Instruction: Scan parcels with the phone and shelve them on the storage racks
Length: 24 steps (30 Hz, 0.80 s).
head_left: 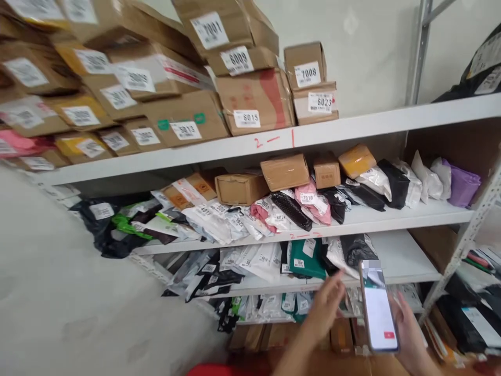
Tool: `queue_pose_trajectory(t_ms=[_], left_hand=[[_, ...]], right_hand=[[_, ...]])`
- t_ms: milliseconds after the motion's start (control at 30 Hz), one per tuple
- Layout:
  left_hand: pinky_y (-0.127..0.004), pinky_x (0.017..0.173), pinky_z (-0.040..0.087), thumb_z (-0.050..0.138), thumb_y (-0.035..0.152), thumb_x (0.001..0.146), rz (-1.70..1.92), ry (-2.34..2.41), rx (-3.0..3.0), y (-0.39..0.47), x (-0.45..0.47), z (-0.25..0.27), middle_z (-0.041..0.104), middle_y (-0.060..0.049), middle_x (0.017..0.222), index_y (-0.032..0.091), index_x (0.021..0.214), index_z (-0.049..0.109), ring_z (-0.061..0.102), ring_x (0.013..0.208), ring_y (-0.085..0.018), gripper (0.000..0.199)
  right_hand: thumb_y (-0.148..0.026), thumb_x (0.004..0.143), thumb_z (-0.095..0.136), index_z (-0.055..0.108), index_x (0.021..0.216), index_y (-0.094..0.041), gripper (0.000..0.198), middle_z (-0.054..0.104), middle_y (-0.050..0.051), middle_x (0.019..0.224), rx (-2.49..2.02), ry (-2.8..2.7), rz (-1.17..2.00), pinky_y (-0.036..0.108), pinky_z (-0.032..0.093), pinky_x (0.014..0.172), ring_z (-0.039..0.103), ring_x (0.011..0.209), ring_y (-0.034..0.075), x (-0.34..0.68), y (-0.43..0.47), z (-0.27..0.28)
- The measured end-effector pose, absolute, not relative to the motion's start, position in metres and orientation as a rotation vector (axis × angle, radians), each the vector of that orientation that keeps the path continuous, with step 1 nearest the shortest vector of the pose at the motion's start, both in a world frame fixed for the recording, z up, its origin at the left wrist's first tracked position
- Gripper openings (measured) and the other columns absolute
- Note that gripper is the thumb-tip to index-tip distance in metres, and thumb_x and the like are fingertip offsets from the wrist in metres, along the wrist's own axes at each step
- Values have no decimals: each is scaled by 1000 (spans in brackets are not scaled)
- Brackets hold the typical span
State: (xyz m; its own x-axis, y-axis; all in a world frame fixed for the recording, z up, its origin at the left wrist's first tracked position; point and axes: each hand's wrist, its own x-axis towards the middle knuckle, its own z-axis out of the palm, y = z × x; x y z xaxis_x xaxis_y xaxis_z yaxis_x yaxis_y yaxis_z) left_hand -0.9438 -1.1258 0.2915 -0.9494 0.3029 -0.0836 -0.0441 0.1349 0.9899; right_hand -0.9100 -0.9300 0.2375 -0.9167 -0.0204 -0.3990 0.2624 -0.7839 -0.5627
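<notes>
My right hand (407, 324) holds the phone (378, 313), slightly tilted, at near right.
My left hand (326, 300) points forward, left of it, near the white parcel (336, 253); how wide its fingers are, I cannot tell.

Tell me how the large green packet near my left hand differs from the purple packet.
The green packet shows two white labels; the purple packet shows none in this view. The green packet sits one level lower, while the purple packet is at the right end of its row. Both look like soft packets.
</notes>
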Motion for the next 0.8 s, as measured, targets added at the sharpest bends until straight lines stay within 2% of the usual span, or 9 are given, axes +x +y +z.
queue_pose_trajectory(t_ms=[33,133,267,367,433,533,633,700,800], left_hand=[[-41,79,59,56,70,88,1861,2292,248,-1131,-953,306,60,-14,124,28,143,57,61,107,-30,70],[-35,87,56,59,61,89,1930,2668,366,-1142,-982,337,57,-10,114,26,138,60,58,110,-25,60],[-34,92,55,56,49,94,1927,2867,594,-1136,-1004,354,56,-9,116,25,130,62,58,113,-23,43],[-34,89,57,53,46,96,1758,2887,752,-1121,-1002,358,57,-9,115,26,127,65,59,111,-23,38],[-32,80,60,52,47,97,1647,2855,777,-1109,-1000,357,56,-10,117,27,126,67,62,106,-23,38],[-27,60,58,50,50,97,1565,2814,737,-1093,-1000,352,56,-12,119,29,126,67,64,99,-24,40],[-23,47,51,48,50,97,1577,2838,713,-1082,-1005,343,57,-12,118,30,126,67,65,100,-25,39],[-24,52,54,48,47,98,1582,2957,739,-1078,-1010,340,58,-11,115,29,126,67,65,100,-25,38],[-38,88,59,51,40,98,1532,3408,844,-1077,-1025,352,59,-10,113,26,127,64,62,109,-25,34]], right_hand=[[-66,49,89,80,88,-25,57,82,4,101,566,932,-2759,48,60,90,73,103,37,-909,-925,244],[-65,56,87,79,92,-27,53,82,4,98,419,848,-2778,47,60,87,75,99,37,-906,-911,260],[-59,67,85,77,85,-23,41,81,3,82,317,736,-2751,34,61,61,77,71,27,-907,-891,263],[-56,69,85,74,83,-18,42,77,2,71,197,634,-2602,21,52,41,71,54,19,-914,-866,261],[-56,72,83,72,90,-17,44,73,1,66,154,600,-2537,16,44,33,68,49,16,-921,-847,261],[-54,88,67,69,99,-17,39,69,-1,65,172,603,-2530,9,35,29,65,47,10,-933,-817,264],[-50,90,67,69,102,-16,35,70,-2,69,145,602,-2557,8,35,29,65,49,8,-944,-790,272],[-47,81,79,71,96,-16,35,72,0,69,99,666,-2546,12,44,34,67,51,12,-950,-775,278],[-49,73,85,73,97,-17,42,78,8,80,136,853,-2515,30,63,57,75,68,24,-958,-758,283]])
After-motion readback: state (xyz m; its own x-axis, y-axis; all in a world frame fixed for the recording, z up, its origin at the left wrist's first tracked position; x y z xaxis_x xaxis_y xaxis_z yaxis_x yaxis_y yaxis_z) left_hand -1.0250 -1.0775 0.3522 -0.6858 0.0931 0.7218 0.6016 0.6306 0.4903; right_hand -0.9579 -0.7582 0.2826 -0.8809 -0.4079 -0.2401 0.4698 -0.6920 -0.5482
